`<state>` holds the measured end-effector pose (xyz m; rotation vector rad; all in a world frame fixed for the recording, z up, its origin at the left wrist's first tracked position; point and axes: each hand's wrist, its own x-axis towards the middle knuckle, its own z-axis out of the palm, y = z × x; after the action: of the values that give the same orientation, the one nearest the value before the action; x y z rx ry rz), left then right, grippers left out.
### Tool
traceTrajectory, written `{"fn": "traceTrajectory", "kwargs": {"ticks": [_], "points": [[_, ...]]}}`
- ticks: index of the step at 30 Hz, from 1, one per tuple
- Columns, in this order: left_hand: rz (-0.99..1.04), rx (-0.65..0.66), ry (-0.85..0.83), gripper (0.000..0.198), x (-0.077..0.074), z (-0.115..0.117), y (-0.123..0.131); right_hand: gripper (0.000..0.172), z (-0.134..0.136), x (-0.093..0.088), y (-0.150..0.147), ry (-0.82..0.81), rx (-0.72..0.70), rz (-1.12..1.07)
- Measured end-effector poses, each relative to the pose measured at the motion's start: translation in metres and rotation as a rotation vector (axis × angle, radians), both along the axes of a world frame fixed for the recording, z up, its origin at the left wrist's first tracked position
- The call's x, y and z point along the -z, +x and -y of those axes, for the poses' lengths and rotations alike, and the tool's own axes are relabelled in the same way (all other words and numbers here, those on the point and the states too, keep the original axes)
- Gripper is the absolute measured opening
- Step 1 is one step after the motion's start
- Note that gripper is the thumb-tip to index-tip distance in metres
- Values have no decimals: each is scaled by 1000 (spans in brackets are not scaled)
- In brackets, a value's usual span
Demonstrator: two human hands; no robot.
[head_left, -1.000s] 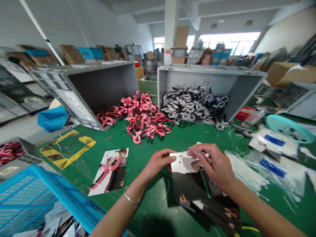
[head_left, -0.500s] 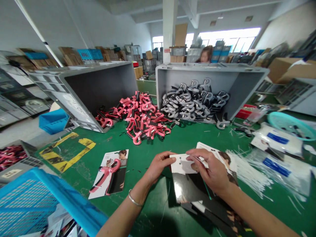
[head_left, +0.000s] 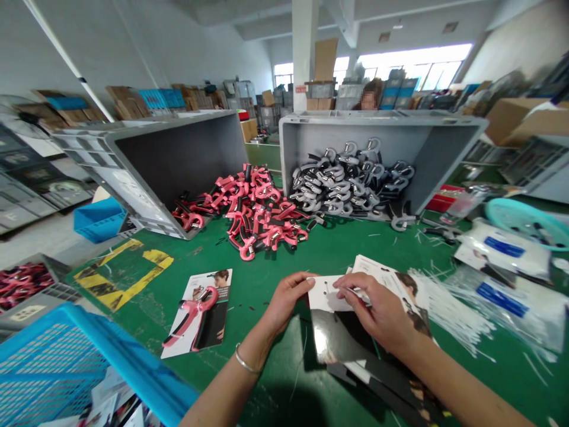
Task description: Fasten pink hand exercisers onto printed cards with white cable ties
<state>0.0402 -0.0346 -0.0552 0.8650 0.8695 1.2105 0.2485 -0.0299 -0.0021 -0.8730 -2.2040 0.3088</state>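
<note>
My left hand (head_left: 291, 299) pinches the upper left edge of a printed cardboard backing card (head_left: 322, 329), white at the top and dark below, with small punched holes. My right hand (head_left: 380, 308) is closed over the card's upper right part. Between its fingertips shows a thin pale strip, apparently a cable tie; its ends are hidden. More printed cards (head_left: 377, 268) lie beneath and behind my right hand. To the left, a pink and black spring hand grip (head_left: 195, 317) lies on another printed card (head_left: 221, 308) on the green table.
Behind are a pile of pink hand grips (head_left: 262, 213) and two tipped grey crates (head_left: 382, 120), the right one with grey grips (head_left: 342, 181). White cable ties (head_left: 448, 308) and plastic bags (head_left: 518, 302) lie right. A blue basket (head_left: 111, 350) stands front left. Another person (head_left: 370, 98) is beyond.
The fingers of my right hand have shifted slightly left along the top of the card. My left hand keeps its hold on the edge. The view has moved a little.
</note>
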Motion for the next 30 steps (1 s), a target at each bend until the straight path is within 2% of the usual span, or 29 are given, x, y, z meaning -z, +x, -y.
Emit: {"fn": "traceTrajectory", "kwargs": {"ticks": [6,10,15,18,22,26,30], "points": [[108,-62,21,29,15,-1,11,8,-9,0,-6,-263,79,12],[158,-40,-46,50,27,2,19,7,-13,-3,-9,-322,61,-20],[-96,-166,47,38,39,10,5,9,-14,-5,-11,-361,33,-48],[-212,-151,94,32,46,17,-2,9,-15,-4,-12,-372,35,-48],[-285,-146,142,23,55,24,3,10,-16,-2,-12,-379,11,-40],[-377,-135,176,8,51,34,4,9,-16,-2,-11,-414,21,-89],[-590,54,318,15,36,56,-7,9,-16,-3,-10,-439,24,-115]]}}
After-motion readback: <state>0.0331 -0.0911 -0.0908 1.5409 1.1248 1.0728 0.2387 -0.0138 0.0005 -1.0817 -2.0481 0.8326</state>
